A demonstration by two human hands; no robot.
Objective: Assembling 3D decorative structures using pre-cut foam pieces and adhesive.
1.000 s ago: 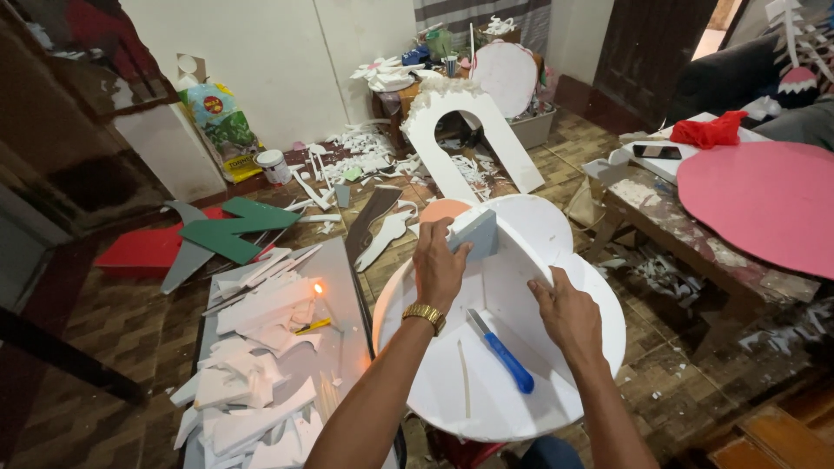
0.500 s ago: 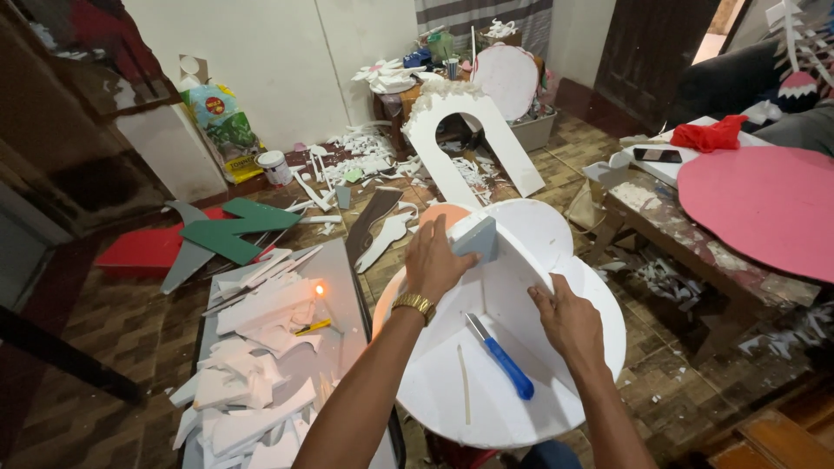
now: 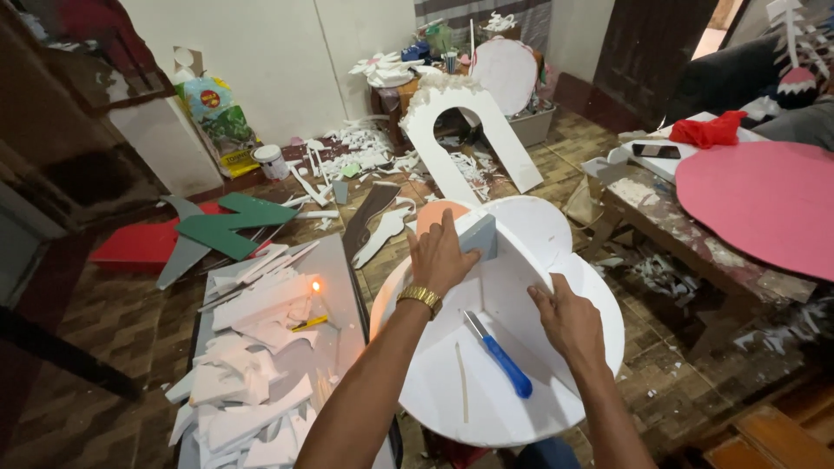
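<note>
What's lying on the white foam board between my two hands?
In the head view, a blue-handled utility knife lies on the white foam board, between the left hand holding a pale block and the right hand.

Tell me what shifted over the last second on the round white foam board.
The left hand slid its pale blue block a little along the upper part of the white foam board, keeping its grip throughout. The right hand stayed pressed flat on the board, holding nothing. The blue-handled knife lies where it lay, and the candle flame on the grey table burns on.

A home craft room: foam scraps [image 3: 365, 152] litter the tiled floor [image 3: 104, 321].
</note>
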